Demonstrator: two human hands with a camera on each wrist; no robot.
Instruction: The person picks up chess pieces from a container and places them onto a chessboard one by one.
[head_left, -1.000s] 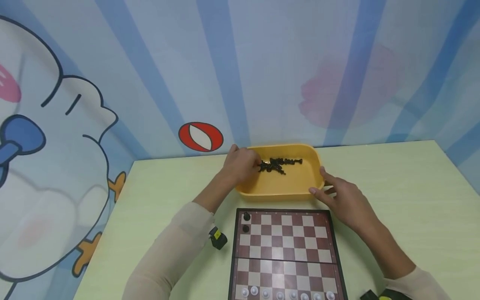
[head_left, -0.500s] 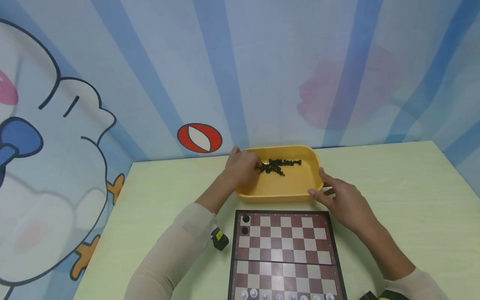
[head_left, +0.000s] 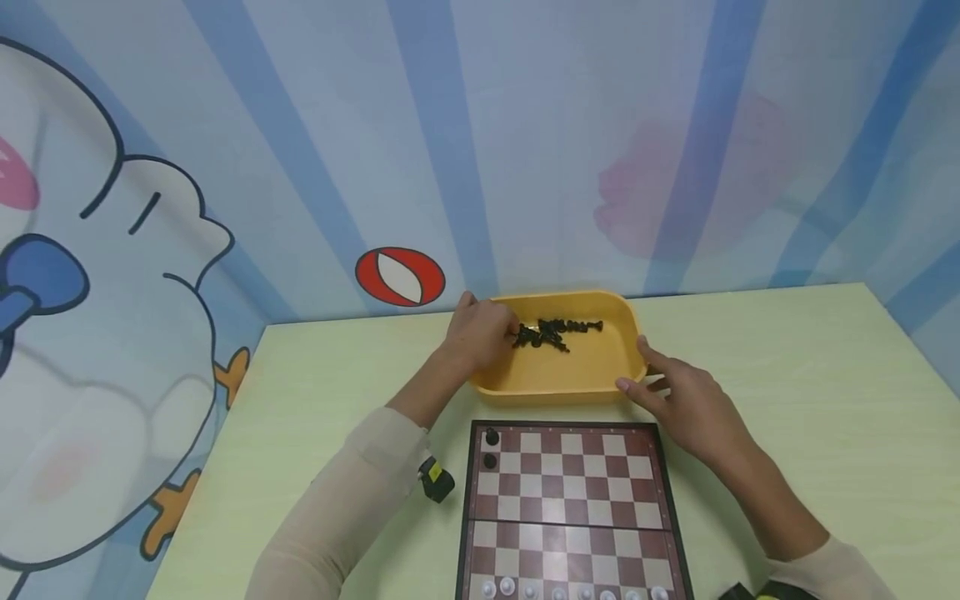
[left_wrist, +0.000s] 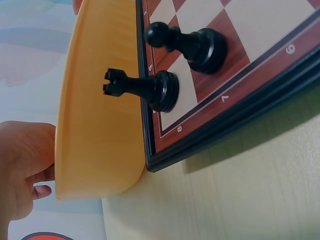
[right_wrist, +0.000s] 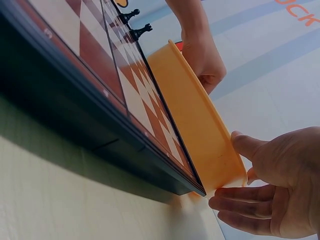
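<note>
My left hand [head_left: 482, 335] reaches over the left rim of a yellow tray [head_left: 558, 372], fingertips at a pile of black chess pieces [head_left: 551, 332]. Those fingertips are hidden, so whether they pinch a piece does not show. At the tray's near right corner, my right hand [head_left: 686, 400] touches the rim with its fingers extended; in the right wrist view, the fingers of that hand [right_wrist: 272, 187] lie along the tray's outer side. On the chessboard [head_left: 573, 483] stand a black rook [left_wrist: 145, 89] in the far left corner square and a black pawn [left_wrist: 192, 46] before it.
Several white chess pieces [head_left: 558, 593] line the board's near side. The board lies just in front of the tray on a pale wooden table [head_left: 810, 400]. A blue striped cartoon backdrop [head_left: 525, 167] rises behind the table's far edge.
My left hand shifts very slightly left at the black pieces inside the tray. The right hand stays at the tray's corner, and the pieces on the board stand as before.
</note>
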